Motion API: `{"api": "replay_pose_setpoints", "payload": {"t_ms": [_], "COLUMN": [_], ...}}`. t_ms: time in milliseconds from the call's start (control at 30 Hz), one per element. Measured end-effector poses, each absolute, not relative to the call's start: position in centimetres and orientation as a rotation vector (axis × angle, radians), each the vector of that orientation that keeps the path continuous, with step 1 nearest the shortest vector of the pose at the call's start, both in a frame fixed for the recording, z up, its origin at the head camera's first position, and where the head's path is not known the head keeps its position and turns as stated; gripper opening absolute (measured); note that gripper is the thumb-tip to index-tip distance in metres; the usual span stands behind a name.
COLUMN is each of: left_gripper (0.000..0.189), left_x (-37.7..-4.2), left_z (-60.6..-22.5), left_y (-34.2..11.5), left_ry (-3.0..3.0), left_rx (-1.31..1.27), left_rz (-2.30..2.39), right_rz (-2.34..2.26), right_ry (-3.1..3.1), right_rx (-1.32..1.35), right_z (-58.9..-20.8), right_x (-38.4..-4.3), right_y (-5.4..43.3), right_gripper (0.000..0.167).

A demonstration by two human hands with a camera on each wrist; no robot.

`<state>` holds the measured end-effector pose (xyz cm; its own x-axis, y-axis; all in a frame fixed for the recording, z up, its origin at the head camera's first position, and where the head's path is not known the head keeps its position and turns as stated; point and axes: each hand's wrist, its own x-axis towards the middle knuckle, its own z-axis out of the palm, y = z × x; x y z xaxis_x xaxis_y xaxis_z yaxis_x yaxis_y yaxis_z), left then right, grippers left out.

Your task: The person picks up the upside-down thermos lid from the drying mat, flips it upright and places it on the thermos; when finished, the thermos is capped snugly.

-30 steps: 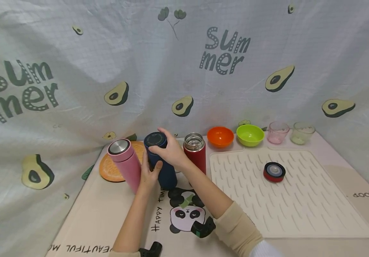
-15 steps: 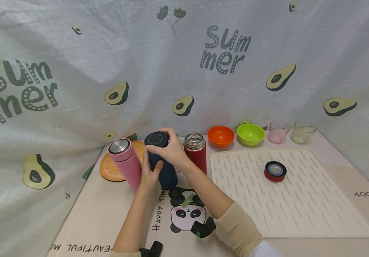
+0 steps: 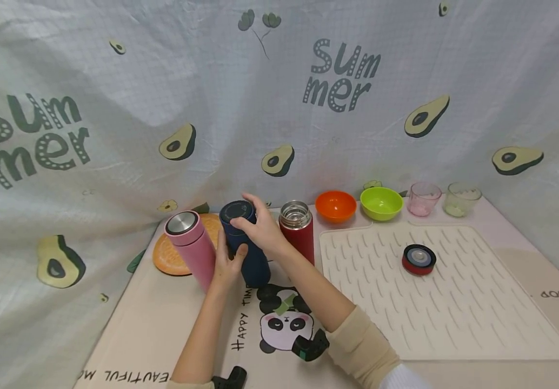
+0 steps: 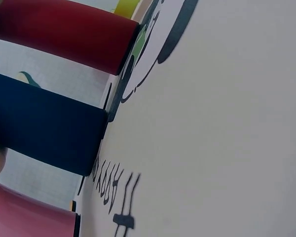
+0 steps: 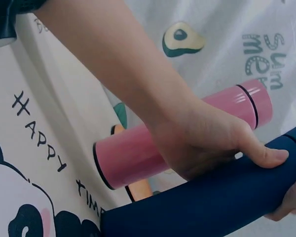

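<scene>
A navy thermos (image 3: 256, 269) stands on the table, its dark lid (image 3: 237, 209) seated on top. My left hand (image 3: 227, 266) grips its body from the left side, thumb across the front. At the top, my right hand (image 3: 264, 231) holds the lid between thumb and fingers; most of those fingers are hidden behind it. Just left stands a pink thermos (image 3: 195, 254) with a steel-topped lid. To the right, a red thermos (image 3: 300, 240) stands uncapped, its steel mouth showing. In the right wrist view, the left thumb lies along the navy body (image 5: 197, 210).
A red-and-black lid (image 3: 418, 260) lies on a cream ribbed mat (image 3: 454, 319) at right. Behind the mat are an orange bowl (image 3: 335, 207), a green bowl (image 3: 381, 204) and two glass cups, one pink (image 3: 423, 200). An orange-slice placemat (image 3: 166, 258) lies behind the pink thermos.
My right thumb has slid slightly rightward along the front of the navy lid, and that hand has shifted a little. The left hand keeps its grip; the thermoses stay in place.
</scene>
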<state>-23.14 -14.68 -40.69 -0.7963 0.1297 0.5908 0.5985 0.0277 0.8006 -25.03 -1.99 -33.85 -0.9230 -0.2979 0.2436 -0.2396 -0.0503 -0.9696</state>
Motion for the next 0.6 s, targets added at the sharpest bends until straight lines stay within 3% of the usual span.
{"api": "replay_pose_setpoints", "payload": {"t_ms": [333,500,600], "left_gripper": [0.068,0.065,0.068], "left_x": [-21.7,-22.9,-23.5], "left_z": [-39.4,-40.6,-41.3], "left_y": [-14.1,-14.6,-14.9], "left_ry": [-1.994,-1.971,-1.966], "left_rx": [-0.716,-0.738,-0.745], "left_rz": [-1.826,-1.846,-1.836], "right_rz": [-2.115,-2.186,-2.198], "right_ry": [2.137,1.969,1.974], "right_rx": [-0.593,-0.654,-0.654], "right_z": [-33.8,-33.6,-33.6], "right_x": [-24.7,-24.9,-25.0], "right_y": [-1.9,-1.6,-1.7], "right_gripper": [0.067,0.057,0.059]}}
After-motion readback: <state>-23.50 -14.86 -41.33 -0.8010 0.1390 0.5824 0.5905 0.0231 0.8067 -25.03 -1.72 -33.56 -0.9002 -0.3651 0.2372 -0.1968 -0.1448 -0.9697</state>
